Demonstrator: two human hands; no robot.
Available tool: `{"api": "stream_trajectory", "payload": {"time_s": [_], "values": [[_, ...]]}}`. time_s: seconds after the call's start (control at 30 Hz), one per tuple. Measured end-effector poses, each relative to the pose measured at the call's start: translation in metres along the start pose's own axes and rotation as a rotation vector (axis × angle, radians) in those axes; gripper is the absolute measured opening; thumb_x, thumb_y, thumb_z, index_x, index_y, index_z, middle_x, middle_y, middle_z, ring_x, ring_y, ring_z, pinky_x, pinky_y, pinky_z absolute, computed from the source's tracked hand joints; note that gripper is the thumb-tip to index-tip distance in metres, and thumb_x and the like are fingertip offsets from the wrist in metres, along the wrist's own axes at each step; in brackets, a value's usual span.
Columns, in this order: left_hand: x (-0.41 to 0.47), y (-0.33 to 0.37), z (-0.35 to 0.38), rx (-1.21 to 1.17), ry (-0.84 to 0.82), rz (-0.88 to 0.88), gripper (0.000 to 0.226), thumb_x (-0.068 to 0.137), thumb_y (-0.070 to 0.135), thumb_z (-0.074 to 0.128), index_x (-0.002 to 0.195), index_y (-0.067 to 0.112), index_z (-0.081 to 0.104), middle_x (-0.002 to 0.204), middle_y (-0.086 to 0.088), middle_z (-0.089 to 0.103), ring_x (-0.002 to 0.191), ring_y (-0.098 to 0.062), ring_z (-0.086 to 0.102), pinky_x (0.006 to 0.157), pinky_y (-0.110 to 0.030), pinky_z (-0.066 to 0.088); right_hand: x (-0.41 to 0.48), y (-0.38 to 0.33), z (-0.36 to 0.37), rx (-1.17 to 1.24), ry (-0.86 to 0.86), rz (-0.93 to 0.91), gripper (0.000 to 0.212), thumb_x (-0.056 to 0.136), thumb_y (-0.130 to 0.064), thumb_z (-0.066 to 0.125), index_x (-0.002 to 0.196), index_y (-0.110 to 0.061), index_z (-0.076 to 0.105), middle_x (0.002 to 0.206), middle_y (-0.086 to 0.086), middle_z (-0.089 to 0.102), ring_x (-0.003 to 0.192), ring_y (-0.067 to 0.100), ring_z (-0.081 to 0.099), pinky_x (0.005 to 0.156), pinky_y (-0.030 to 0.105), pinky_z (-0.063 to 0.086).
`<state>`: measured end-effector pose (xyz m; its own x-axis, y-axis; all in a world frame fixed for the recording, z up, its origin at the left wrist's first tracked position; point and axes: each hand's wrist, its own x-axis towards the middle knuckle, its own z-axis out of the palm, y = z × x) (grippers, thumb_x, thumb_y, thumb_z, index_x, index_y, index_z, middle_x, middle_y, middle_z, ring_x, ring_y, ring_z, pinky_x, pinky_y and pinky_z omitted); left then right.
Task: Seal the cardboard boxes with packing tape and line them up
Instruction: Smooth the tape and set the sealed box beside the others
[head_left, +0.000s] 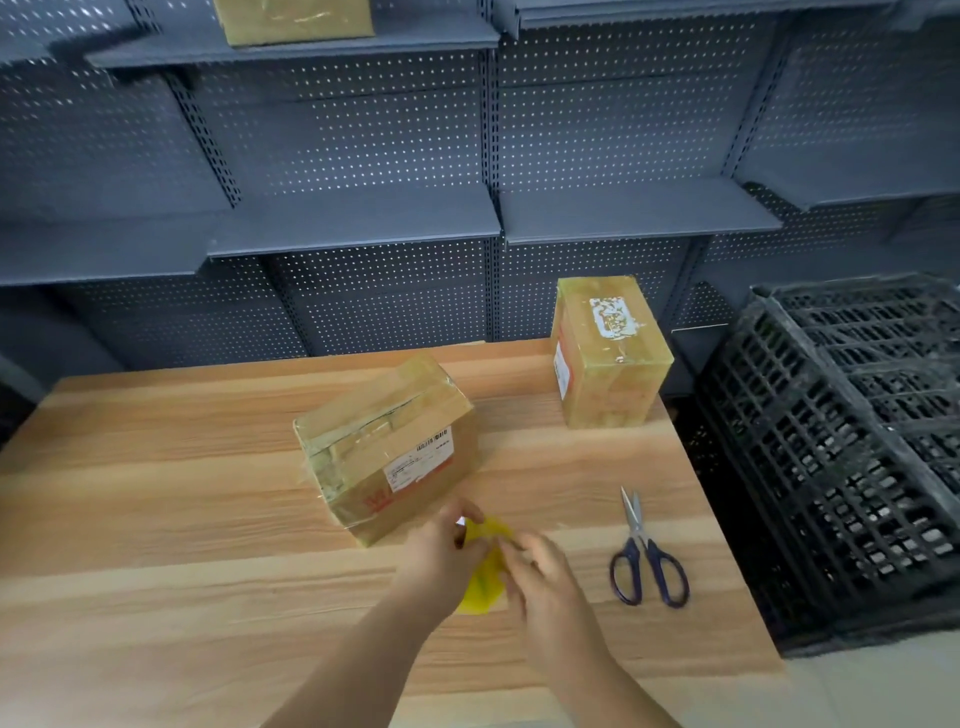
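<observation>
A taped cardboard box (384, 447) with a white shipping label lies askew in the middle of the wooden table (156, 519). A second taped box (608, 353) stands upright at the table's far right edge. Just in front of the middle box, both my hands meet on a yellow roll of packing tape (485, 582). My left hand (447, 545) grips the roll from the left. My right hand (530, 561) pinches at its top right edge. The roll is partly hidden by my fingers and blurred.
Blue-handled scissors (644, 556) lie shut on the table to the right of my hands. Black plastic crates (841, 441) are stacked beside the table's right edge. Grey pegboard shelving (363, 218) stands behind, with a third box (293, 21) on the top shelf.
</observation>
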<state>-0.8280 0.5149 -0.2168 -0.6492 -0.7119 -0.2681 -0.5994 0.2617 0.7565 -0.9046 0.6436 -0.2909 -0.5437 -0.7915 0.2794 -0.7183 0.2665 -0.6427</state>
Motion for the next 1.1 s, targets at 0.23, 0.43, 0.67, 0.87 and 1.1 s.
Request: {"api": "stream_trajectory", "payload": {"time_s": [0.23,0.43,0.67,0.87,1.1], "values": [[0.052,-0.009,0.048,0.688,-0.227,0.146,0.040,0.100,0.016,0.040,0.139,0.023,0.040,0.127,-0.008,0.052,0.108,-0.031,0.057,0.071,-0.034,0.045,-0.057,0.041,-0.025,0.285,-0.069,0.615,0.069,0.087,-0.069,0.037,0.145,-0.033,0.028,0.133,-0.026,0.038,0.124,0.009,0.052,0.085,-0.002,0.038],[0.054,-0.026,0.087,0.817,-0.368,0.340,0.062,0.096,0.039,0.052,0.149,0.039,0.022,0.146,-0.001,0.037,0.137,-0.027,0.030,0.113,-0.041,0.024,-0.035,0.047,-0.050,0.227,0.087,0.672,0.025,0.097,-0.030,0.053,0.119,-0.025,0.063,0.113,-0.017,0.060,0.109,-0.002,0.057,0.086,0.015,0.048],[-0.008,-0.091,0.026,0.131,0.324,0.370,0.009,0.086,0.027,0.062,0.095,0.026,0.061,0.085,0.013,0.061,0.083,-0.009,0.055,0.069,-0.026,0.049,0.063,-0.019,-0.022,0.346,0.004,0.488,0.014,0.099,-0.028,0.053,0.098,-0.029,0.067,0.096,-0.020,0.068,0.093,0.002,0.062,0.079,0.021,0.046],[-0.021,-0.137,-0.060,-0.375,0.519,-0.317,0.040,0.084,0.041,0.072,0.119,0.031,0.053,0.114,0.015,0.057,0.101,-0.004,0.055,0.084,-0.028,0.047,0.115,-0.062,0.058,0.303,-0.630,0.457,0.030,0.083,-0.053,0.069,0.106,-0.037,0.060,0.106,-0.018,0.066,0.098,0.003,0.063,0.086,0.031,0.052],[0.010,-0.129,-0.085,-0.686,0.397,-0.245,0.029,0.082,0.035,0.076,0.105,0.020,0.067,0.100,0.004,0.071,0.100,-0.012,0.065,0.091,-0.028,0.050,0.121,-0.081,0.091,0.671,-0.591,0.595,0.007,0.091,-0.024,0.068,0.097,-0.022,0.072,0.099,0.000,0.074,0.094,0.017,0.068,0.074,0.028,0.055]]}}
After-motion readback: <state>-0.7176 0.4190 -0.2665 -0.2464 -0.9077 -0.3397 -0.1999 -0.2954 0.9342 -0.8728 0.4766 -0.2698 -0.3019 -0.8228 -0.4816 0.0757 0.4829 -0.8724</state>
